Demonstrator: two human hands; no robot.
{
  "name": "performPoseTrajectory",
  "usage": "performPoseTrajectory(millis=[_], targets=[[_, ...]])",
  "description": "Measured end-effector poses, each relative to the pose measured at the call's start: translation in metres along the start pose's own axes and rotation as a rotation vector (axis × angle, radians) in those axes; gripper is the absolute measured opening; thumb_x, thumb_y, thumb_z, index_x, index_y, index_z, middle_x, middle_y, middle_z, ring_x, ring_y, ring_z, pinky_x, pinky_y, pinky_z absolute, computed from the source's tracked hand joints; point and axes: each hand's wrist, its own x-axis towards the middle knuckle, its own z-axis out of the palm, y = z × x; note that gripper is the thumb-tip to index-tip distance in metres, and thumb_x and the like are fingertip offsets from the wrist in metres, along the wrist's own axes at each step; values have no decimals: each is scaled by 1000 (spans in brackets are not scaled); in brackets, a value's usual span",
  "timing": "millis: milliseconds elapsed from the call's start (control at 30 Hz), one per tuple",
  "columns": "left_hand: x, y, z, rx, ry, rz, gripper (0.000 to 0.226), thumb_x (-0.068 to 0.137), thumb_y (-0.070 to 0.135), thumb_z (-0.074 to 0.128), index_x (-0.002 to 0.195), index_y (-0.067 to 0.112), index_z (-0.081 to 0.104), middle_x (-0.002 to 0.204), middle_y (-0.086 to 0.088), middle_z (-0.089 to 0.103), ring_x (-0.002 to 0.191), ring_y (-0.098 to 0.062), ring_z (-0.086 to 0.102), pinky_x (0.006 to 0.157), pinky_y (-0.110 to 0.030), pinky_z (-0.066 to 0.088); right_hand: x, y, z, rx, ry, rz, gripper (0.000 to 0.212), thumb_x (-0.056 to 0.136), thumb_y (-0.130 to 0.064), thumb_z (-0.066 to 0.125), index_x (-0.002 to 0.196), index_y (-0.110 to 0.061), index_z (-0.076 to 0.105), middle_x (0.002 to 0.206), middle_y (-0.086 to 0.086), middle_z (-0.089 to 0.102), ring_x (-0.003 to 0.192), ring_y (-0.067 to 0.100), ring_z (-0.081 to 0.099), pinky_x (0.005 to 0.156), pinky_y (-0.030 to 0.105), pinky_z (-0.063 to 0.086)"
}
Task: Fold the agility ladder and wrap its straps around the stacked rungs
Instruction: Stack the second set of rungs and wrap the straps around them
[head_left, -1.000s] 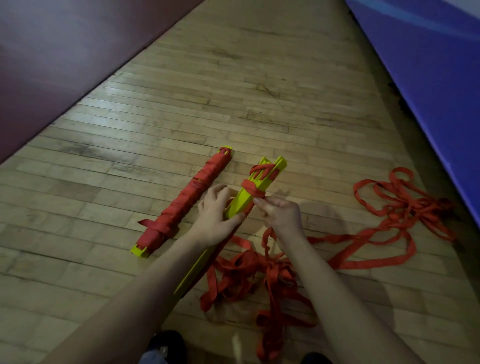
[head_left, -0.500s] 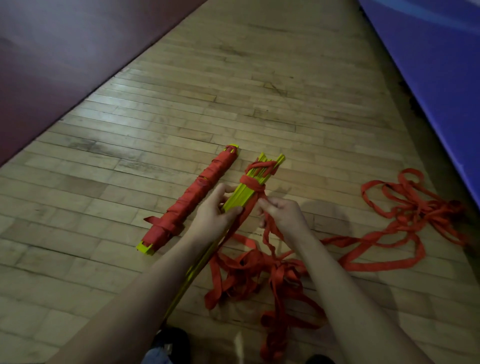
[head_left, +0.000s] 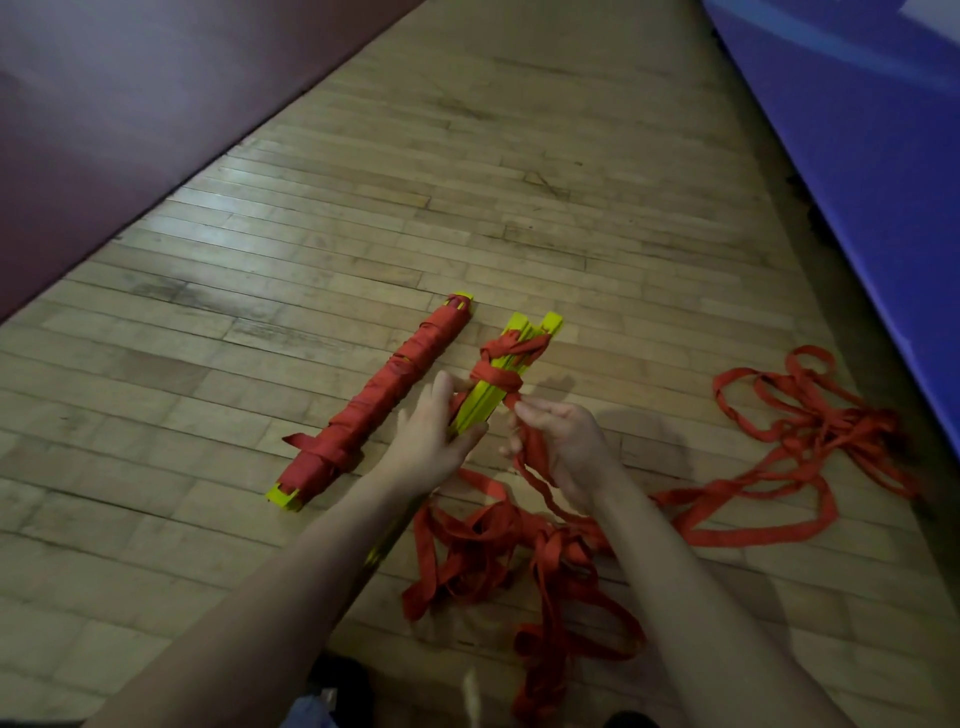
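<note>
Red webbing strap (head_left: 524, 447) runs pinched in my right hand (head_left: 566, 447); my left hand (head_left: 431, 441) grips the stacked yellow plastic rungs (head_left: 498, 384) between both. Two turns are on; most strap lies loose below my fingers. Left of them, another red-wrapped bundle (head_left: 379, 400) lies finished.

arms (head_left: 291, 597): bare, no sleeves | hands (head_left: 431, 441): no gloves | shoes (head_left: 337, 680): dark

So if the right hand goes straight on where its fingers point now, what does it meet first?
Most likely the red strap wrap on the yellow rung stack. The right hand pinches the strap just below it, fingertips aimed up and left at that knot. Depth is unclear from this one view.
</note>
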Motion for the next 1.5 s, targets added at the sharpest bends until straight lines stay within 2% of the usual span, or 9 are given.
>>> performPoseTrajectory(millis=[100,267,467,633,800,1000,1100,1267,1500], targets=[[2,3,-10,-100,-112,-50,39,76,31,57,111,28,40,109,-2,54,102,-22,53,99,-48,34,0,-3,-2,101,-4,40,16,95,-1,44,83,0,54,60,2,49,45,9,45,55,27,47],[2,1,-18,-256,-90,-19,40,81,0,67,113,16,49,108,-12,54,80,-19,59,71,-28,50,4,-1,-5,156,18,85,18,94,-1,44,80,-3,55,66,2,47,46,8,40,51,25,47],[1,-5,-6,-215,88,-61,53,64,35,71,109,47,47,108,-1,56,92,-23,63,79,-49,53,3,1,-11,75,-105,245,17,96,-7,43,100,1,58,63,2,52,49,12,51,67,36,59],[5,-5,3,-69,243,-120,72,66,31,79,129,25,44,116,0,55,107,-18,54,94,-48,44,-1,-3,-14,60,-187,274,28,97,-7,42,119,9,50,66,3,52,46,12,50,66,35,57],[4,-4,2,111,244,-64,55,68,35,82,114,17,59,108,0,57,103,-22,55,88,-48,44,-5,-7,-15,39,-221,284,36,100,-17,39,121,8,52,61,-2,45,41,6,36,56,25,48],[-1,-12,9,129,217,-28,52,70,36,79,110,15,53,109,1,52,106,-19,49,85,-38,27,-1,2,-14,-33,-53,218,25,95,-17,51,103,4,63,47,-10,33,37,3,26,46,21,35],[-7,-11,11,153,223,15,55,71,35,79,113,16,49,112,-3,48,110,-23,45,88,-42,35,3,8,-14,-113,101,187,24,92,-12,57,102,9,61,43,-12,31,35,2,28,41,20,32],[-13,-6,12,152,227,-12,52,78,41,72,115,23,40,96,-4,66,86,-34,65,70,-45,51,1,11,-9,-267,86,183,16,95,-14,55,79,-11,58,49,-6,35,34,2,32,43,19,36],[-10,2,6,159,37,-70,54,75,36,74,113,19,39,100,3,63,104,-24,59,93,-43,33,-1,5,-1,-369,228,4,7,85,-16,68,79,-14,69,43,-15,53,38,-2,44,43,15,35]])
